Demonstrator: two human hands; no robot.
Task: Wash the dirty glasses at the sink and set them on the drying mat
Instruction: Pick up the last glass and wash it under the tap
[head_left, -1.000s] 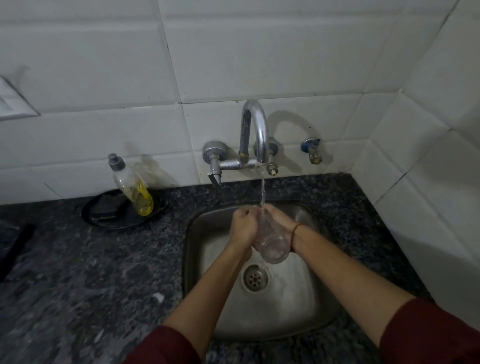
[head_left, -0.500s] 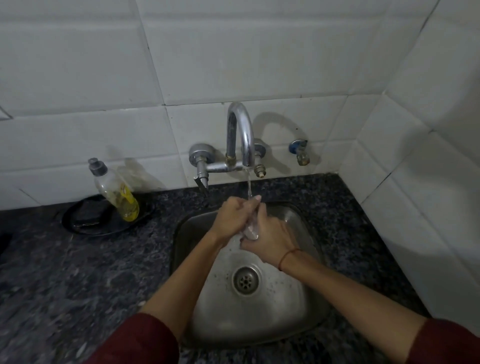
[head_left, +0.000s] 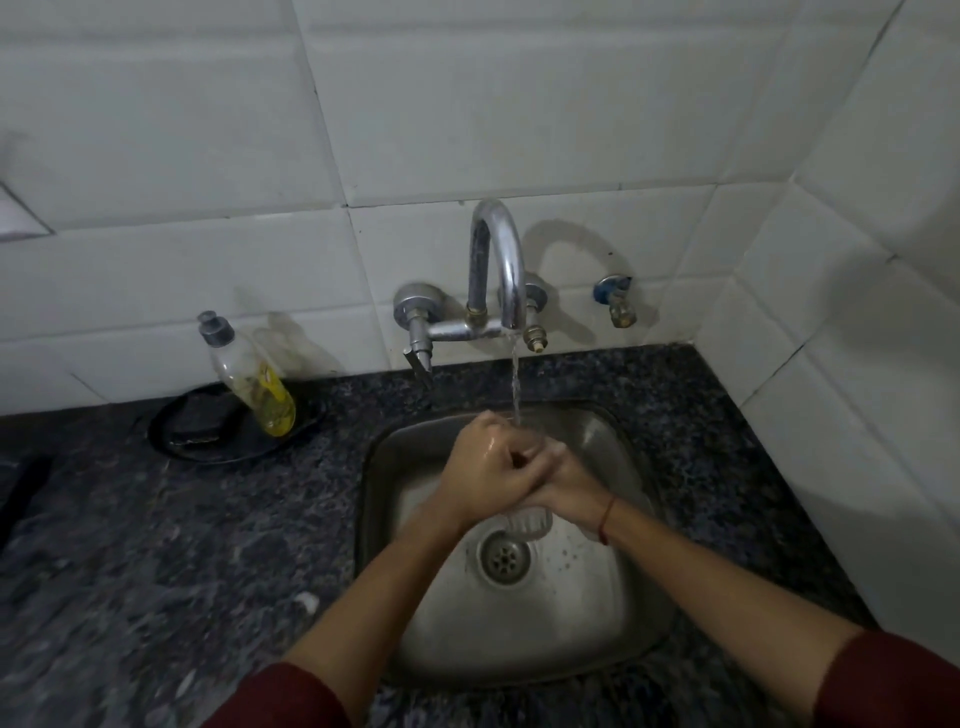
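Observation:
A clear glass (head_left: 529, 522) is held over the steel sink (head_left: 618, 644), only its thick base showing below my hands. My left hand (head_left: 485, 470) wraps over the top of it and my right hand (head_left: 569, 488) grips it from the right, the fingers of both interlocked around it. A thin stream of water falls from the chrome tap (head_left: 496, 270) onto my hands. Most of the glass is hidden by my fingers. No drying mat is in view.
A soap bottle (head_left: 249, 374) with yellow liquid leans in a black dish (head_left: 234, 426) on the dark granite counter (head_left: 156, 571), left of the sink. The drain (head_left: 504, 558) lies below my hands. A small valve (head_left: 615, 301) sticks out of the tiled wall; another tiled wall closes the right side.
The glass was held lying on its side a second ago; now both hands close tightly round it with its base pointing down toward the drain. The view has shifted slightly.

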